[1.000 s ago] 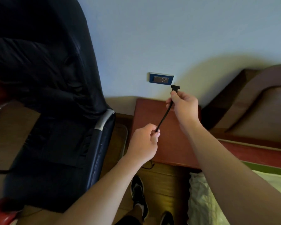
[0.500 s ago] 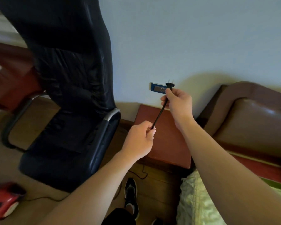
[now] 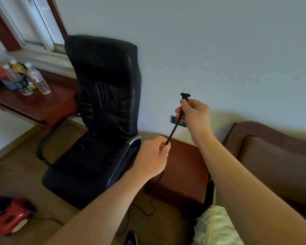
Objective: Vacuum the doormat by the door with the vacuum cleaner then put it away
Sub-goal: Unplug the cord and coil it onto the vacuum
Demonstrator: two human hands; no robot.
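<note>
At the lower edge a dark shoe (image 3: 131, 239) is seen on the floor, with pale patterned bedding (image 3: 214, 227) to its right. The red vacuum cleaner (image 3: 9, 220) is set on the floor at lower left, blurred and well apart from both hands. Its thin black power cord (image 3: 174, 129) is trailed over the floor and up past a red-brown bedside cabinet (image 3: 184, 174).

The cord is pinched by the left hand (image 3: 153, 157), whose fingers are curled tight, and it emerges between thumb and forefinger. From there it is drawn taut and straight up to the right hand (image 3: 196, 114). It is gripped there by curled fingers and thumb just below the plug (image 3: 185, 96). The plug is held upright, its two prongs pointed up, and is not inserted.

A blue wall socket (image 3: 173, 119) is partly hidden behind the right hand. A black office chair (image 3: 104, 96) is placed just left of the cabinet, and a brown padded headboard (image 3: 276, 152) is seen at right. Farther back, plastic bottles (image 3: 19, 80) are grouped on a wooden desk (image 3: 42, 106) below a window (image 3: 42, 20).
</note>
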